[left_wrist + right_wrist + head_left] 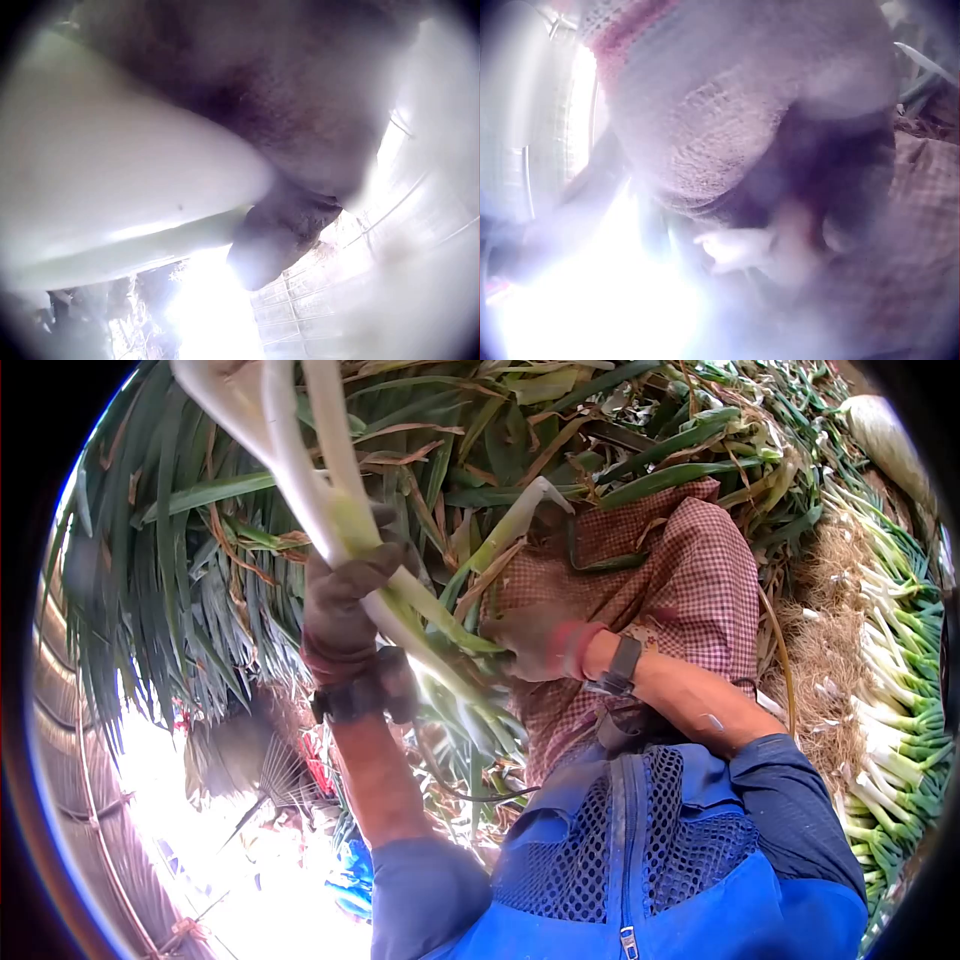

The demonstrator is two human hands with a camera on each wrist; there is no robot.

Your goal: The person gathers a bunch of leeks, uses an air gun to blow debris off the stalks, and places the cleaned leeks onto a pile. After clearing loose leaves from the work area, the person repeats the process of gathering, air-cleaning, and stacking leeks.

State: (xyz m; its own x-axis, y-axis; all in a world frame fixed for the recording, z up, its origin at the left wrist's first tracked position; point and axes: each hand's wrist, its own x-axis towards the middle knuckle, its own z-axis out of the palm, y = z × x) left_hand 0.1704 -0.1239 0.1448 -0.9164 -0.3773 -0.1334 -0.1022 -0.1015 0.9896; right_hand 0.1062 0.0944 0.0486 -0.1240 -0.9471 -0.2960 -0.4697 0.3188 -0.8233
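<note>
My gloved left hand [345,595] grips a bunch of thick green onions [335,510], their pale white stalks slanting up toward the far left. A smooth white stalk [135,172] fills much of the left wrist view, with gloved fingers bent around it. The gloved right hand [535,643] is just right of the bunch's lower green part, fingers curled at a green leaf [450,630]. In the right wrist view, a pale strip [739,247] shows between thumb and fingers, blurred by glare.
A large heap of untrimmed green onions [150,540] lies at the left and far side. Clean green onions [890,700] with roots are lined up at the right. A checked cloth [700,560] covers the lap. Bright plastic sheeting [90,760] curves at the left.
</note>
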